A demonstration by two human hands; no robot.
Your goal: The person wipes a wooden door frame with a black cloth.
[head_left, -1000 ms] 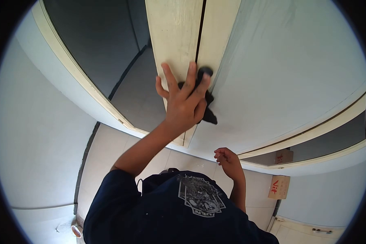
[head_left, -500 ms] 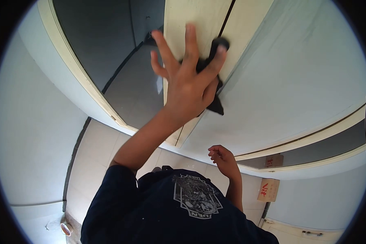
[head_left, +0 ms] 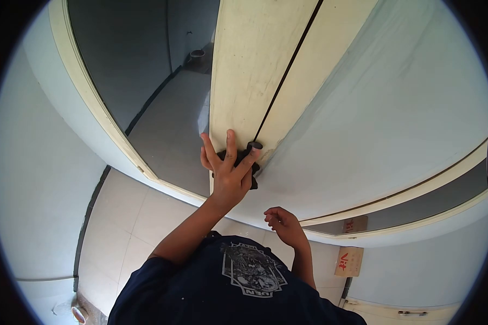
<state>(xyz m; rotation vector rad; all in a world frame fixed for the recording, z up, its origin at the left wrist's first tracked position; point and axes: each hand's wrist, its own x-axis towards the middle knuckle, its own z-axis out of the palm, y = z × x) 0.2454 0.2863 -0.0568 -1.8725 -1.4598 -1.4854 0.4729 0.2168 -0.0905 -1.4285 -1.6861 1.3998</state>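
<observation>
My left hand (head_left: 233, 173) is pressed on a black cloth (head_left: 254, 183) against the cream door frame (head_left: 255, 59), its fingers spread over it. A rounded dark end of the cloth shows by the thumb, over the dark gap between two frame boards. Lower and to the right, my right hand (head_left: 284, 225) hangs in the air in front of the shirt, fingers loosely curled and apart, with nothing visible in it.
A dark glass panel (head_left: 146, 59) stands left of the frame, a pale panel (head_left: 385, 119) right of it. Behind my right hand lies the tiled floor (head_left: 157, 216). A cardboard box (head_left: 348, 261) with red writing sits at the lower right, near a door handle (head_left: 412, 313).
My left hand has moved down the frame with the black cloth, closer to my body. My right hand has shifted slightly down and left.
</observation>
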